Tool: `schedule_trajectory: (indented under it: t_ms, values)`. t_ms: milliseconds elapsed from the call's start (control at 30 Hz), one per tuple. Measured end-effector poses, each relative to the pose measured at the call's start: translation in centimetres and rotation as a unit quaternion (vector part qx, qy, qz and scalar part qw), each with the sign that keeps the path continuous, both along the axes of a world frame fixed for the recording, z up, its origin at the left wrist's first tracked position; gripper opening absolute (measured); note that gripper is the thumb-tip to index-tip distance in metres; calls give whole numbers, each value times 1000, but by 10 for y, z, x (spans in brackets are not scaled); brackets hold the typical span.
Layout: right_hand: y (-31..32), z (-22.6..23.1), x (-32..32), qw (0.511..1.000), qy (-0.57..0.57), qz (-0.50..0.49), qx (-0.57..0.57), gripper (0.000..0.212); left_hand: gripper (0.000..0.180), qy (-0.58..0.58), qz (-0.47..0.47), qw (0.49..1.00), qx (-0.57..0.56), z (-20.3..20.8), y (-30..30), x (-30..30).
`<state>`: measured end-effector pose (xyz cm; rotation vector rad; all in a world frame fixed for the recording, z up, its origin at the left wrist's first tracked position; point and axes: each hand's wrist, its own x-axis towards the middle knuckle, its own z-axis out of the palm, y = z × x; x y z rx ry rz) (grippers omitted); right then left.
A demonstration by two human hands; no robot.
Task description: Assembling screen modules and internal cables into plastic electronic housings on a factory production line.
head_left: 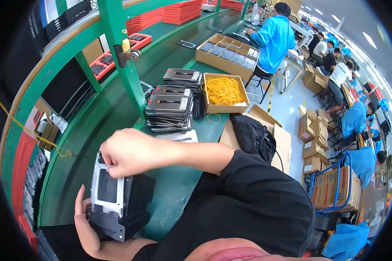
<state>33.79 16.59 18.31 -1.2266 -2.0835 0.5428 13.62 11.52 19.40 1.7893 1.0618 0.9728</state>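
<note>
My left hand cups the near end of a stack of flat black and silver rectangular parts at the lower left, resting on the green workbench. Crossing over from the right, my right hand grips the far top edge of the same stack. The uppermost part has a silver frame around a dark centre. My right arm in a black sleeve runs across the middle of the view.
Two more stacks of the same parts stand further up the bench. A cardboard box of yellow rubber bands sits beside them, and a tray box of parts beyond. A green post rises at left. People in blue sit at right.
</note>
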Motion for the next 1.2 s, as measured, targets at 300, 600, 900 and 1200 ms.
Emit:
schedule_trajectory:
  t_ms: [300, 600, 900, 1200]
  values:
    - [-34, -3, -66, 953, -258, -87, 131, 14, 73, -215, 174, 959, -54, -13, -31, -32]
    - [-36, 16, -72, 947, -307, -88, 38, 10, 88, 39, -90, 995, -31, -36, 18, -122]
    - [-12, 16, -50, 975, -221, -21, -30, 29, 71, 98, -75, 986, 115, -33, 9, -114]
    - [-27, -4, -3, 989, -99, -76, 85, 35, 65, -53, 133, 947, 288, -30, 8, -111]
